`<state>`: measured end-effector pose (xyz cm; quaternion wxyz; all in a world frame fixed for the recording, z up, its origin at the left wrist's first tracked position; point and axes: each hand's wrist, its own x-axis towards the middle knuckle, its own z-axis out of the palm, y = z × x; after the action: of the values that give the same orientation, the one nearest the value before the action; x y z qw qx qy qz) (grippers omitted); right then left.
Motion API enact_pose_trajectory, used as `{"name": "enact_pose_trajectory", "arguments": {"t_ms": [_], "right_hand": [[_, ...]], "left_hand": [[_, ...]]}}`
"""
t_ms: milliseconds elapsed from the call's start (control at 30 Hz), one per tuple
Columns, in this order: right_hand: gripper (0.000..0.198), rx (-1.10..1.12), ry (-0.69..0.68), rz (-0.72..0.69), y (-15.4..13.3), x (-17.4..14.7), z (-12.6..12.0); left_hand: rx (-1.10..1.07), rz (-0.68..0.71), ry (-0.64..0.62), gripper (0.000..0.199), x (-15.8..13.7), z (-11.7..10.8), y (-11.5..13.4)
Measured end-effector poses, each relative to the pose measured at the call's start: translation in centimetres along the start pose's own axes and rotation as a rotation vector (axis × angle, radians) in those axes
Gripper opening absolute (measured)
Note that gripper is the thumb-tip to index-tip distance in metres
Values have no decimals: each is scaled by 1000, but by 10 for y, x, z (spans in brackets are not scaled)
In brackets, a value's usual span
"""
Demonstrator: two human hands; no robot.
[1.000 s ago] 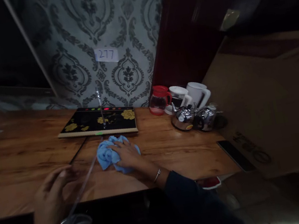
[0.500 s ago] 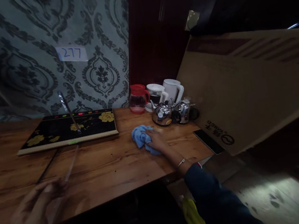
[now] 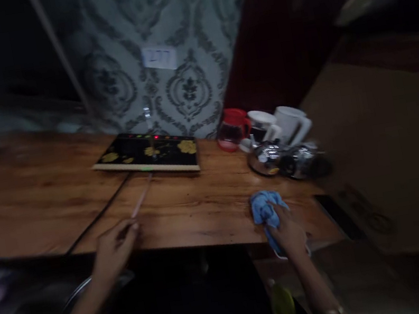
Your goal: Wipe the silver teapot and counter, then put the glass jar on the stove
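Observation:
My right hand [image 3: 289, 230] grips a crumpled blue cloth [image 3: 267, 209] at the front right edge of the wooden counter [image 3: 186, 209]. In my left hand [image 3: 117, 247], above the counter's front edge, the fingers are closed on a thin translucent tube [image 3: 142, 197]. That tube runs up to the front of a flat black panel with gold flowers [image 3: 171, 152]. A bent metal spout [image 3: 150, 129] rises from the panel, and a red light glows at its back. The picture is blurred by motion.
Beyond the cloth stand a red-lidded jug [image 3: 232, 130], white-handled jugs [image 3: 292, 122] and two shiny metal kettles [image 3: 268, 158]. A large cardboard sheet [image 3: 388, 148] leans at the right beside a dark flat strip [image 3: 338, 216]. A black cable [image 3: 99, 215] crosses the counter.
My right hand has drawn the blue cloth back toward the counter's front edge. My left hand still holds the tube. The view has swung left, so everything sits further right.

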<state>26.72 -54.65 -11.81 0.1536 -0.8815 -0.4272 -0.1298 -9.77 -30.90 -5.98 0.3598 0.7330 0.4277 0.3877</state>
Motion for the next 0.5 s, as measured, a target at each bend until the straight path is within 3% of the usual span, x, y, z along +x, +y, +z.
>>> {"name": "enact_pose_trajectory", "arguments": {"t_ms": [133, 233, 367, 500], "right_hand": [[50, 136, 21, -228, -37, -6, 13], [52, 221, -55, -349, -76, 0, 18], [52, 346, -148, -416, -125, 10, 22], [47, 560, -197, -482, -160, 22, 28]], "left_hand": [[165, 117, -132, 35, -30, -9, -19], [337, 185, -136, 38, -46, -20, -32], [557, 116, -37, 35, -56, -39, -53], [674, 37, -58, 22, -62, -51, -76]]}}
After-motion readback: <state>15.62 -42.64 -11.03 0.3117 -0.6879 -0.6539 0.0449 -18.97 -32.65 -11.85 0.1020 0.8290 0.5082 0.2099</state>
